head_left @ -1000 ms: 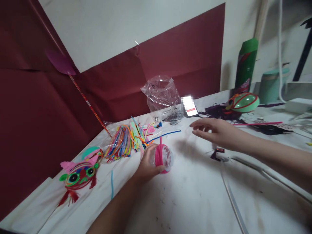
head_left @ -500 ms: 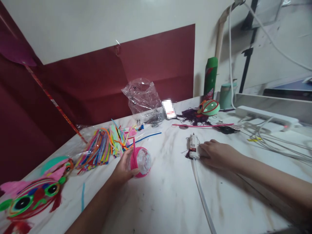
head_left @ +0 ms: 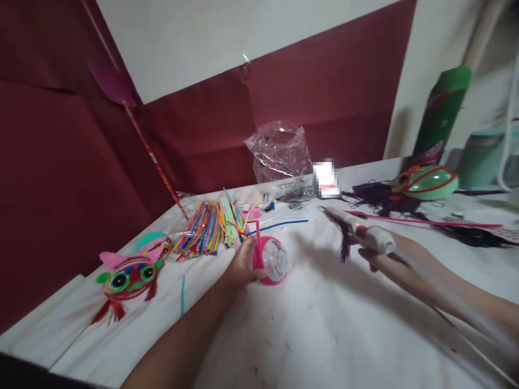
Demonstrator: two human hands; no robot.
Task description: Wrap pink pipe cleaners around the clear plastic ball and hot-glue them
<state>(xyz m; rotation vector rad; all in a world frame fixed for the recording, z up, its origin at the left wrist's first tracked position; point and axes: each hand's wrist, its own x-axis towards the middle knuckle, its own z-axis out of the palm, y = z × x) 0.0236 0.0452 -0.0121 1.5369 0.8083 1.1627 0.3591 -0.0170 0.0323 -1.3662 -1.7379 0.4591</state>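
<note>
My left hand is closed round a clear, rounded plastic piece with pink pipe cleaner wound about it. One end of the pipe cleaner sticks up. To the right, my right hand grips a white hot glue gun, raised off the table and blurred by motion. Its nozzle points left, and a white cord trails from its back. Dark purple threads hang by the front of the gun; whether they cling to it I cannot tell.
Left of my hand lie a bundle of coloured pipe cleaners and a bright mask-like craft face. A clear plastic bag stands against the wall. At the right are a green balloon-like craft and a green can.
My right hand has taken hold of the glue gun and lifted it from the table, turning it to the left. My left hand still holds the pink-wrapped piece. The view has swung left.
</note>
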